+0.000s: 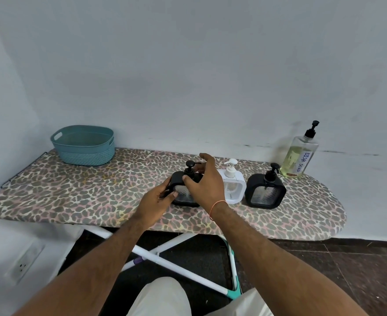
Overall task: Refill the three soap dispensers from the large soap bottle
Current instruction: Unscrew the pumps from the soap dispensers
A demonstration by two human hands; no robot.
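The leopard-print cloth ironing-board cover (74, 192) looks matt. The square matt-black plastic dispenser (265, 191) has a rippled clear window. The tall clear glossy plastic bottle (299, 156) and the teal ribbed plastic basket (84, 145) look smooth-rimmed.

You have three square soap dispensers standing upright in a row. The left black dispenser (184, 190) has a clear ribbed window and a black pump on top; your hands partly cover it. Just beside it on its right stands the white dispenser (231, 185) with a white pump. The right black dispenser (265, 190) stands apart from that, pump on. Behind it, the tall clear soap bottle (299, 153) holds yellowish liquid, roughly half full, labelled "DISH SOAP", black pump fitted.
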